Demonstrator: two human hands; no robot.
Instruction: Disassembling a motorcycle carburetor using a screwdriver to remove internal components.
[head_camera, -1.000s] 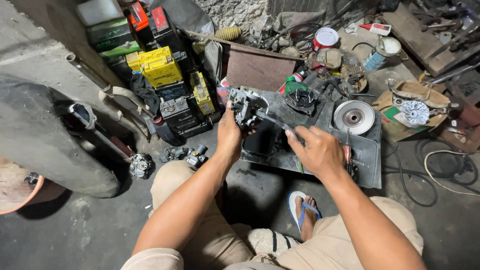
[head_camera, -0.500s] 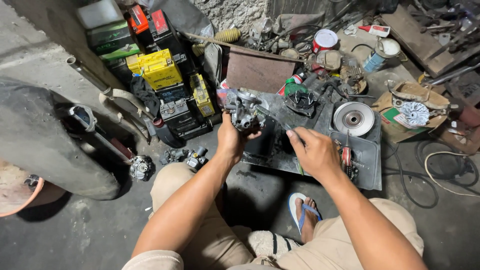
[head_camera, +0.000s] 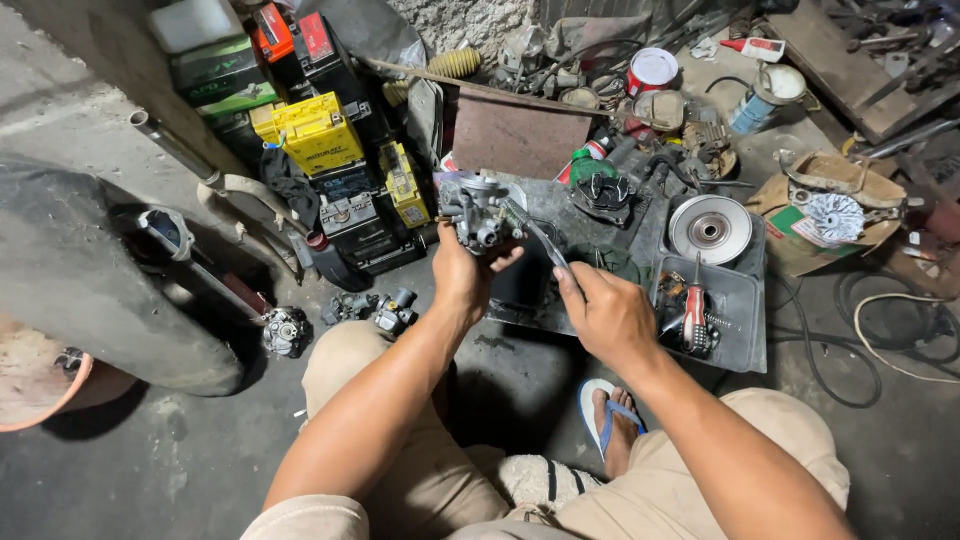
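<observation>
Left hand (head_camera: 462, 278) grips carburetor (head_camera: 478, 212) over tray (head_camera: 745, 345), far left; right hand (head_camera: 608, 315) clasps thin tool (head_camera: 535, 236) at its side. Risk: tool slips, carburetor drops (grip looks oily).

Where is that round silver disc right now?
In the head view, the round silver disc lies right of centre on the dark tray, just above the red-handled tool and beyond the right hand.
</observation>
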